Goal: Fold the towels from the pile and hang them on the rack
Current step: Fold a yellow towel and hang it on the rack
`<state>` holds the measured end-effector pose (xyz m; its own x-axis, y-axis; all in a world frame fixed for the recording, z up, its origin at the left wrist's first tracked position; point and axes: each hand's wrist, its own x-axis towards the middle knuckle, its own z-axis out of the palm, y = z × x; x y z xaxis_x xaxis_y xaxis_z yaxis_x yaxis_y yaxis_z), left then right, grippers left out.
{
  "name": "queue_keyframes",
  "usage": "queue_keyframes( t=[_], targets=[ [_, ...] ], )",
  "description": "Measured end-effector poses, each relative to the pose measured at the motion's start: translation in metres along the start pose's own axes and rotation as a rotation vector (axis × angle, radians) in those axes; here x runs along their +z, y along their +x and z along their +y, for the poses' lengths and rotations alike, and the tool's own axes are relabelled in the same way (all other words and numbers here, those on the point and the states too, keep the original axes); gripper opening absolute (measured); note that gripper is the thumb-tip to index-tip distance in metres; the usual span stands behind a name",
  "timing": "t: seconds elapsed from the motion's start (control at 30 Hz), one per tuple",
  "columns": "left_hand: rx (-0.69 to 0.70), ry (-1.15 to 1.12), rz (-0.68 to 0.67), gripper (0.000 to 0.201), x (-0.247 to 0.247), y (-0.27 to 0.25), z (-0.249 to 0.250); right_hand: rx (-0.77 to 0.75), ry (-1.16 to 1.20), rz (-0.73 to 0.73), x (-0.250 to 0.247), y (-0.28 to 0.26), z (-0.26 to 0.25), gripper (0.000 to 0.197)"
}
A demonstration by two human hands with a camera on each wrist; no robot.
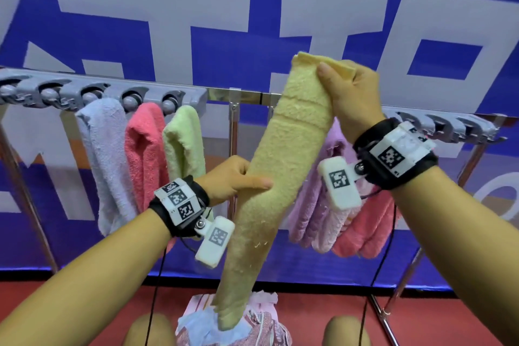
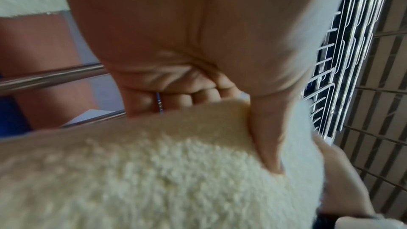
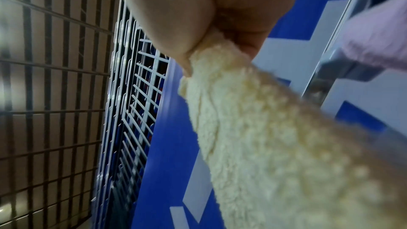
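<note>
Yellow towel [image 1: 283, 154] is hanging as a long narrow folded strip in front of the rack [image 1: 157, 93], slanting down-left, w/ its lower end touching the pile [image 1: 252, 320] on the red floor [image 1: 438, 314]. Right hand [image 1: 351, 98] is pinching the top end, fingers curled round it, above the rail. Left hand [image 1: 236, 180] is gripping the strip at mid-length, thumb lying across the front, fingers wrapping behind. Lilac towel [image 1: 104, 160], pink towel [image 1: 144, 149] & green towel [image 1: 184, 140] are hanging on the left; more pink/lilac ones are hanging behind the right wrist.
</note>
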<state>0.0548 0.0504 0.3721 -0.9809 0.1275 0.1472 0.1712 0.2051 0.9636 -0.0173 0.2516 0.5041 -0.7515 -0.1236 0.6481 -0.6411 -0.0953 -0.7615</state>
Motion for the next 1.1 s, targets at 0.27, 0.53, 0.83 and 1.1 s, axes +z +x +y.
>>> queue_keyframes(
  t=[0.27, 0.53, 0.83, 1.1],
  targets=[
    [0.036, -0.112, -0.052, 0.04, -0.011, -0.002, 0.051, 0.192, -0.703, -0.024, -0.047, -0.017, 0.015, 0.049],
    [0.023, -0.028, -0.149, 0.054, 0.005, -0.002, 0.078, 0.195, -0.174, -0.583, 0.006, -0.057, 0.003, 0.041],
    [-0.099, -0.007, -0.238, 0.059, -0.015, -0.023, 0.06, 0.362, -0.149, -0.851, 0.031, -0.081, 0.035, 0.071],
    [-0.098, -0.09, -0.153, 0.059, -0.031, -0.031, 0.041, 0.397, 0.116, -0.521, 0.009, -0.065, 0.027, 0.041]
  ],
)
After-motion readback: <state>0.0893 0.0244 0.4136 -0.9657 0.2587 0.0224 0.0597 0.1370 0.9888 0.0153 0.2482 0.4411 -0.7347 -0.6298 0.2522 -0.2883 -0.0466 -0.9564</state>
